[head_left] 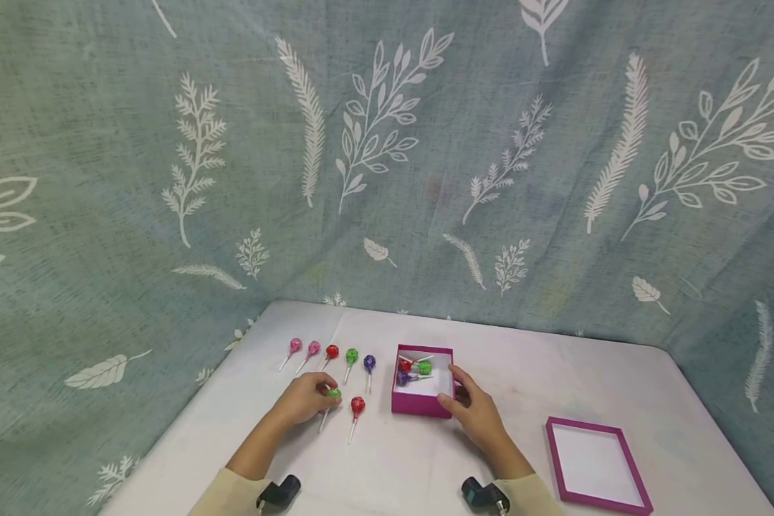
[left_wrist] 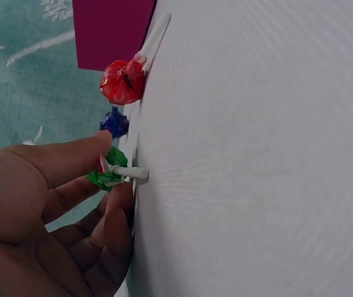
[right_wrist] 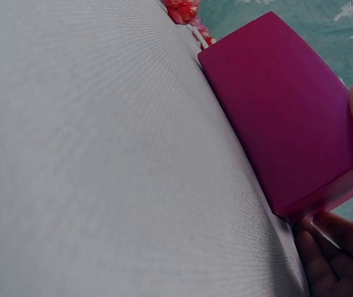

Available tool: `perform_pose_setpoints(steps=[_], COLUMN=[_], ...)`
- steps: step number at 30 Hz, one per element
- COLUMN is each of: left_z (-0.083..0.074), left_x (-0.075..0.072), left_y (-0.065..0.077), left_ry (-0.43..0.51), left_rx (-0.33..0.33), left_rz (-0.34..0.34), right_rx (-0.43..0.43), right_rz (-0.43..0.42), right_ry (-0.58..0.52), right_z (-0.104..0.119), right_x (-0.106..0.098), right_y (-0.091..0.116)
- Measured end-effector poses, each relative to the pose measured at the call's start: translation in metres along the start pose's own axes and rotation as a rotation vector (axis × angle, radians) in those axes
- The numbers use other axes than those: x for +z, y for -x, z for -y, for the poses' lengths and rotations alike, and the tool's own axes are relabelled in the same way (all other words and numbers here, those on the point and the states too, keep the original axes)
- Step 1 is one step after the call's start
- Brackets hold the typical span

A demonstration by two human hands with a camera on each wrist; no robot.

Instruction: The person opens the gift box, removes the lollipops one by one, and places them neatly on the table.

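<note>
My left hand (head_left: 306, 398) pinches a green lollipop (left_wrist: 109, 176) between thumb and fingertips, its white stick pointing down toward the table. A red lollipop (head_left: 357, 405) lies just right of that hand. Magenta sides and a white inside mark the open box (head_left: 422, 405). Inside it lie a red lollipop (head_left: 405, 365), a green lollipop (head_left: 424, 368) and a purple lollipop (head_left: 403, 378). My right hand (head_left: 480, 414) grips the box at its right side, thumb by the front corner and fingers along the side wall.
Behind the left hand runs a row of lollipops: two pink (head_left: 295, 345), one red (head_left: 332, 352), one green (head_left: 351, 355) and one purple (head_left: 370, 362). The magenta-rimmed lid (head_left: 596, 464) lies at the right on the white table (head_left: 522, 358). A leaf-patterned curtain (head_left: 387, 179) hangs behind.
</note>
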State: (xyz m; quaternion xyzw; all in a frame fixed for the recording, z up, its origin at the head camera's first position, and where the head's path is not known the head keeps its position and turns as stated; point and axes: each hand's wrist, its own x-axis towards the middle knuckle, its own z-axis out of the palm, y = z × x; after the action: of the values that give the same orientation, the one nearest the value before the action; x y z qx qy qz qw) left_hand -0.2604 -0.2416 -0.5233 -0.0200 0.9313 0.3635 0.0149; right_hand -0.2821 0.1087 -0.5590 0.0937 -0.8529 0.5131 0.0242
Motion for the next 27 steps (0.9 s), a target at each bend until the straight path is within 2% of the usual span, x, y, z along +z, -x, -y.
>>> perform_pose_setpoints(steps=[6, 11, 14, 17, 21, 24, 27], left_z=[-0.007, -0.028, -0.046, -0.063, -0.082, -0.095, -0.109], left_x=[-0.007, -0.014, -0.014, -0.010, 0.002, 0.013, 0.023], left_y=[-0.001, -0.011, -0.019, -0.028, -0.038, -0.044, -0.050], left_ry=[-0.015, -0.060, -0.054, -0.032, -0.024, -0.038, -0.078], left_rx=[0.017, 0.042, 0.099, 0.158, 0.255, 0.339, 0.394], left_rz=[0.007, -0.042, -0.048, -0.001, 0.058, 0.081, 0.089], right_rx=[-0.003, -0.001, -0.003, -0.006, -0.007, -0.012, -0.018], right_rz=[0.000, 0.001, -0.003, 0.002, 0.012, 0.004, -0.007], right_ry=[0.008, 0.009, -0.003, -0.013, -0.018, -0.017, -0.014], right_z=[0.001, 0.001, 0.000, -0.001, -0.003, -0.003, -0.003], right_x=[0.000, -0.001, 0.000, 0.001, 0.002, 0.002, 0.000], right_y=[-0.001, 0.000, 0.000, -0.001, -0.001, 0.000, 0.001])
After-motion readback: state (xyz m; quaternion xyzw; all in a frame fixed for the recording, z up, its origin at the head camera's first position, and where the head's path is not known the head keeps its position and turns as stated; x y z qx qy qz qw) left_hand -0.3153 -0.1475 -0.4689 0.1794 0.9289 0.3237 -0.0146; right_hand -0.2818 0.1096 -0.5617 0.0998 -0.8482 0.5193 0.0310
